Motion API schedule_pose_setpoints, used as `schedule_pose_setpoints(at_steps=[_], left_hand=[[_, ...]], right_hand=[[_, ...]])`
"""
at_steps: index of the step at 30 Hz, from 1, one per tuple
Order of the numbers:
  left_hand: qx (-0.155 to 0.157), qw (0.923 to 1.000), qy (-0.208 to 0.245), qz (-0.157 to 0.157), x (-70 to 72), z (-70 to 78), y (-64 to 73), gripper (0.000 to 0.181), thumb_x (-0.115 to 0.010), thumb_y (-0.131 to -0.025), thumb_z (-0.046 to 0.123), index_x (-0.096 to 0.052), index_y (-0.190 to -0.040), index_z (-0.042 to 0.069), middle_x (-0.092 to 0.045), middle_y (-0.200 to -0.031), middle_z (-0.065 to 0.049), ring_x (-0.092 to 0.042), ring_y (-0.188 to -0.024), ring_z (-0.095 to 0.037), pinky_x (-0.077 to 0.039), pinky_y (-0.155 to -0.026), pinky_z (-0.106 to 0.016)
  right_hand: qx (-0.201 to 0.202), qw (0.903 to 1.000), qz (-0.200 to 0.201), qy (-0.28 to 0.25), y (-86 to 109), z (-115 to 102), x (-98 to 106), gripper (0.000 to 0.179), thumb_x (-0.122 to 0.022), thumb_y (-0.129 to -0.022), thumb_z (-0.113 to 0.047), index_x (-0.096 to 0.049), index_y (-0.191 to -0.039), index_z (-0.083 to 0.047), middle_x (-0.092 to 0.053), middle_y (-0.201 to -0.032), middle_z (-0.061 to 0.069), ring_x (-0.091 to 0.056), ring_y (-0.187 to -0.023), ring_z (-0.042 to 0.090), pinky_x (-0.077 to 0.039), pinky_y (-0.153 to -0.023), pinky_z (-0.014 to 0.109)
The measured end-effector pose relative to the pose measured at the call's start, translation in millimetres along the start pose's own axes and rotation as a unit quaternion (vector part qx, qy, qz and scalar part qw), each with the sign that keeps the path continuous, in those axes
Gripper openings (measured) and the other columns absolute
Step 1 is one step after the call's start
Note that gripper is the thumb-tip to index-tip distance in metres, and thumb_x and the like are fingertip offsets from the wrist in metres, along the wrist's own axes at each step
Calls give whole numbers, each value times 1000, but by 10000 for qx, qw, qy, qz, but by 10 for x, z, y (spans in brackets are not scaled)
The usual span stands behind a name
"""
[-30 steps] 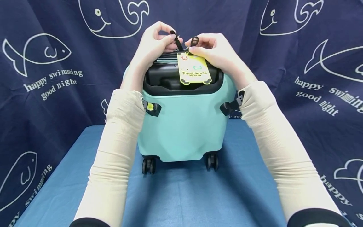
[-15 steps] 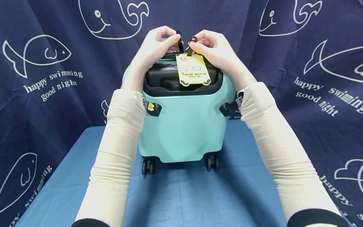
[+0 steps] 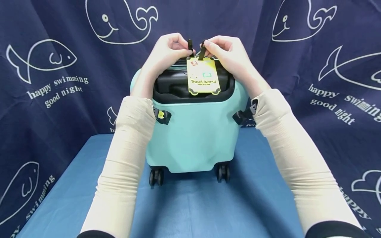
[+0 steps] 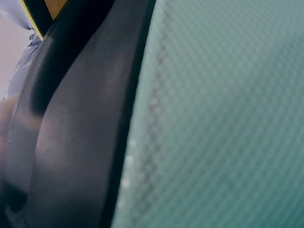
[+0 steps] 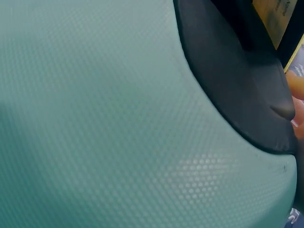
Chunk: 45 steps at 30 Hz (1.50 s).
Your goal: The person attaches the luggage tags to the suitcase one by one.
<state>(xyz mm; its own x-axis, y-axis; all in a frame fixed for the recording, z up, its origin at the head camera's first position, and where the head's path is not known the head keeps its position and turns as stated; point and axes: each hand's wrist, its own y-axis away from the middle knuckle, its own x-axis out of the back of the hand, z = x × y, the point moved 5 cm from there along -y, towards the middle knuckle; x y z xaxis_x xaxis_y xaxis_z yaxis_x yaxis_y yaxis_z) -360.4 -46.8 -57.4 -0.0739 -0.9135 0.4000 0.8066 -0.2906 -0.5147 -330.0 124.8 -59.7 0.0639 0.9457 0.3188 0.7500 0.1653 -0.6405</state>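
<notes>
A mint-green suitcase (image 3: 193, 138) stands upright on its wheels, its black top recess (image 3: 172, 82) facing me. Over that recess hangs a yellow luggage tag (image 3: 203, 77) printed "Travel World". Its black strap (image 3: 202, 52) loops up with both ends raised. My left hand (image 3: 169, 49) pinches the left strap end between thumb and fingers. The right end is pinched by my right hand (image 3: 230, 53), close beside the left. Both wrist views are filled mostly by the textured shell (image 4: 228, 114) and black trim (image 5: 228, 71); only slivers of fingers (image 5: 297, 85) show at the right wrist view's edge.
A blue cloth (image 3: 190, 208) covers the table under the suitcase wheels (image 3: 156, 177). Behind and on both sides hangs a navy curtain (image 3: 98, 72) with white whale and fish drawings. Black wrist mounts (image 3: 163, 116) sit in front of the suitcase shell.
My left hand has moved right and down, bringing its strap end nearer the right one and more upright. The tag now hangs straighter and slightly lower. The suitcase stays in place.
</notes>
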Motion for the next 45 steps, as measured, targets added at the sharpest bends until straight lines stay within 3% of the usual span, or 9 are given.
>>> schedule_pose_setpoints(at_steps=[7, 11, 17, 24, 37, 45], left_hand=[[-58, 9978, -604, 249, -23, -37, 7, 17, -70, -83, 13, -57, -73, 15, -68, -86, 2, -62, -80, -4, -45, -75, -19], [87, 9961, -769, 432, -26, -35, 3, 19, -69, -82, 13, -56, -69, 17, -68, -83, 3, -61, -78, -3, -44, -73, -18], [240, 9934, -984, 540, -23, -12, 10, 18, -68, -81, 14, -57, -68, 18, -68, -83, 1, -60, -75, -3, -42, -70, -18], [419, 9908, -1238, 356, -6, 19, 5, 2, -68, -82, 20, -67, -82, 18, -70, -82, 8, -61, -80, -3, -39, -71, -18], [298, 9839, -1739, 283, 6, 30, -1, 7, -67, -83, 22, -71, -88, 20, -73, -96, 4, -63, -85, -1, -38, -72, -17], [239, 9816, -1881, 225, 2, 41, -13, 11, -68, -83, 24, -72, -91, 19, -73, -99, 3, -63, -88, -1, -38, -73, -17]], right_hand=[[223, 9994, 241, -66, -46, 13, 13, 9, -65, -88, -13, -65, -97, -12, -65, -72, -5, -60, -70, 13, -48, -73, 21], [298, 9990, 321, 97, -86, -2, 13, 9, -66, -87, -14, -65, -96, -13, -64, -70, -6, -59, -68, 13, -48, -71, 22], [357, 9986, 282, -256, -129, 17, -27, 10, -65, -88, -12, -66, -97, -9, -64, -74, -3, -57, -66, 13, -48, -69, 22], [243, 9973, 95, -692, -131, 29, -48, 14, -61, -90, -9, -67, -101, -4, -63, -73, 0, -57, -68, 13, -48, -68, 20], [186, 9958, 54, -893, -146, 24, -73, 14, -60, -89, -4, -68, -101, -2, -64, -72, 0, -57, -66, 12, -49, -67, 19], [439, 9958, -15, -803, -151, 2, -76, 10, -61, -89, -3, -66, -94, -10, -61, -72, 2, -56, -67, 15, -48, -68, 22]])
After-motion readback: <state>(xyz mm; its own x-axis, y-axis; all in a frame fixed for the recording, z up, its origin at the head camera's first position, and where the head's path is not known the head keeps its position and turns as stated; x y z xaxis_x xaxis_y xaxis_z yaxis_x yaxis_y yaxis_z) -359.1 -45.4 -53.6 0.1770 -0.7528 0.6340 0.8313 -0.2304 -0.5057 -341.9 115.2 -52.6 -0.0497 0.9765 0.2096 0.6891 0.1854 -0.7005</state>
